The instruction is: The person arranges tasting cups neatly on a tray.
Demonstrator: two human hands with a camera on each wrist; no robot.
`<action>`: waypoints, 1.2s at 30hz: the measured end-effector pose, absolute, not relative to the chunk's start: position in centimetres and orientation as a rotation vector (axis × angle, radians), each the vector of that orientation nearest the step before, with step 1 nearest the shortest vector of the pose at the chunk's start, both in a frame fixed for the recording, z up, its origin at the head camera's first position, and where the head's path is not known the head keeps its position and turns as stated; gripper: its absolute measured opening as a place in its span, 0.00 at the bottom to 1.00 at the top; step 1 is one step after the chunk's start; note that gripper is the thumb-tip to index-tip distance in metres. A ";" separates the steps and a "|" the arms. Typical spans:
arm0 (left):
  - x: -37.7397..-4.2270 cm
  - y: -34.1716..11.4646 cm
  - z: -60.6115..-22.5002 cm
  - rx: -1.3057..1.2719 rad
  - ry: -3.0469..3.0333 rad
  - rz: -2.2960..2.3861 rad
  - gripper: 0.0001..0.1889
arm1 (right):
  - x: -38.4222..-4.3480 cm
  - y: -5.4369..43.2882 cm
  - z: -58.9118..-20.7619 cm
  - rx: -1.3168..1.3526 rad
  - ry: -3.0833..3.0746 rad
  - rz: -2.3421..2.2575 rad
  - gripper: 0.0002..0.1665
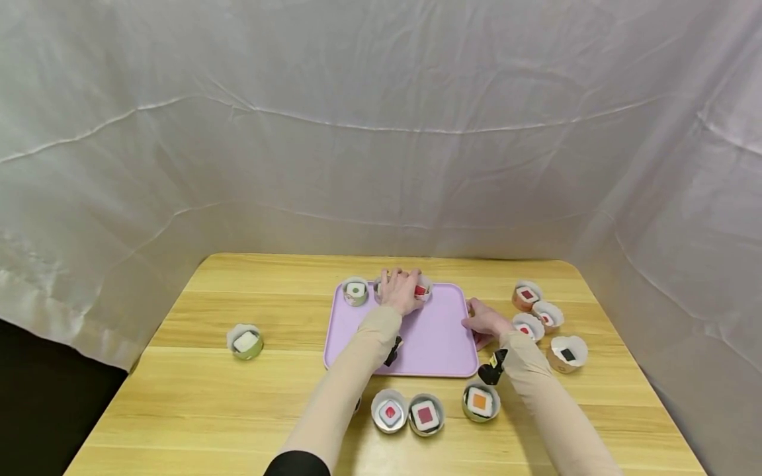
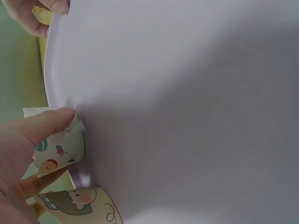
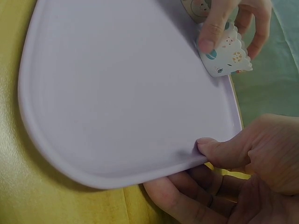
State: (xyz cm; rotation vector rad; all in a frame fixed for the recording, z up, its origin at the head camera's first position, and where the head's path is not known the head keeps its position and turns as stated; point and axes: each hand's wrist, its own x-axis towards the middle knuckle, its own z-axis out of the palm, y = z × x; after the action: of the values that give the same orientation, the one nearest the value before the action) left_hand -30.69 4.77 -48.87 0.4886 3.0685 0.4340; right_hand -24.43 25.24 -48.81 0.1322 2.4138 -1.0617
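My left hand [image 1: 400, 291] reaches over the far edge of the lilac tray [image 1: 437, 337]. It grips a white printed paper baking cup [image 2: 60, 147], thumb on one side and fingers on the other. In the head view that cup holds a red-centred piece [image 1: 421, 291] that looks like toy sushi. Beside it on the tray is a second cup [image 2: 77, 205] with a cartoon face, partly hidden by the hand in the head view. A green cup [image 1: 356, 294] stands at the tray's far left corner. My right hand [image 3: 261, 163] pinches the tray's right rim, thumb on top and fingers beneath.
Several filled cups stand right of the tray, among them one with a black-centred piece [image 1: 567, 354]. Along the near side are cups with red [image 1: 389, 411], maroon [image 1: 425, 416] and orange [image 1: 479, 402] centres. One green cup [image 1: 245, 342] is alone at left. Grey curtains [image 1: 381, 165] surround the wooden table [image 1: 196, 396].
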 end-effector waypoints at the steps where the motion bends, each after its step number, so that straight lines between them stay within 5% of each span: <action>1: -30.7 4.8 -48.8 0.487 3.069 0.431 0.38 | -24.5 25.3 -48.8 0.131 2.413 -1.063 0.17; 36: -28.5 -0.1 -46.1 0.480 2.828 0.916 0.60 | -24.9 25.4 -49.0 0.104 2.416 -1.061 0.16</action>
State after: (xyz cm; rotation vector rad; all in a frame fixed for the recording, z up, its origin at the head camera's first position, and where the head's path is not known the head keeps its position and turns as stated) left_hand -28.55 -0.12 -46.11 0.4800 2.8281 0.9161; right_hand -24.94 25.43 -49.04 0.1041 2.4158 -1.0613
